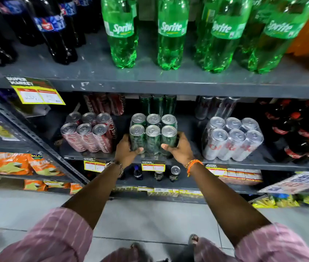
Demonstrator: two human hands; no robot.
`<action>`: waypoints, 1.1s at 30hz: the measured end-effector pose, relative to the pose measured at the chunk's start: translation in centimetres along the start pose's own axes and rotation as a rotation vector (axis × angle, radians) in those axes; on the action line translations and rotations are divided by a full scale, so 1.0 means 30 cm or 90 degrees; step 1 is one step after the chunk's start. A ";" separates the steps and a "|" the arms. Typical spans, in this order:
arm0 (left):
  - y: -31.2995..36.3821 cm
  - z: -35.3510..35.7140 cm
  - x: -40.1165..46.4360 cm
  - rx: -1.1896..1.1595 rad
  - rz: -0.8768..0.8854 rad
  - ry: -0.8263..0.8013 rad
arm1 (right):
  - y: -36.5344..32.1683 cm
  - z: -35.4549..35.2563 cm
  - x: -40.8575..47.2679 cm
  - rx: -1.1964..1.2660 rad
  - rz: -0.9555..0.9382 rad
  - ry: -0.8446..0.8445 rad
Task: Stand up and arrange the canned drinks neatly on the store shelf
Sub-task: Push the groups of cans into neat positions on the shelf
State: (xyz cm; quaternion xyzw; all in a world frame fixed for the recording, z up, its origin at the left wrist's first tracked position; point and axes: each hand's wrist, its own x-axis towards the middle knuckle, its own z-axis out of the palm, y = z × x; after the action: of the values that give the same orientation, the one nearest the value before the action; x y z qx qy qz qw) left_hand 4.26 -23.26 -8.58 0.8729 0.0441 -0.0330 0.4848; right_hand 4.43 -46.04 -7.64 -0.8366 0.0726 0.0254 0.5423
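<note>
A shrink-wrapped pack of green cans (153,134) stands upright at the front of the middle shelf (263,161). My left hand (126,150) grips its left lower side and my right hand (179,148) grips its right lower side. Left of it a pack of red cola cans (88,132) leans to the left. To the right stands a pack of silver cans (232,138), tilted slightly. Behind each pack more cans of the same colour stand at the back of the shelf.
Green Sprite bottles (170,33) and dark cola bottles (55,29) fill the upper shelf. Small dark bottles with red caps (299,129) stand at the right of the middle shelf. Loose cans (174,173) sit on the shelf below. Snack bags (27,163) lie at lower left.
</note>
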 end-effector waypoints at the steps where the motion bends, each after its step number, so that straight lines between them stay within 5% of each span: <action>1: 0.001 -0.003 0.007 -0.011 0.004 -0.010 | 0.010 0.002 0.001 -0.006 -0.008 0.001; 33: 0.001 0.025 -0.012 0.071 0.016 0.042 | 0.061 -0.022 0.006 -0.041 -0.037 -0.039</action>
State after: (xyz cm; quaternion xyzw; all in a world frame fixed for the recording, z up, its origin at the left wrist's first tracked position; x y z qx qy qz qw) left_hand 3.88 -23.92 -8.90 0.8998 0.0472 -0.0005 0.4338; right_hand 4.31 -47.40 -9.05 -0.8541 0.0307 0.0370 0.5179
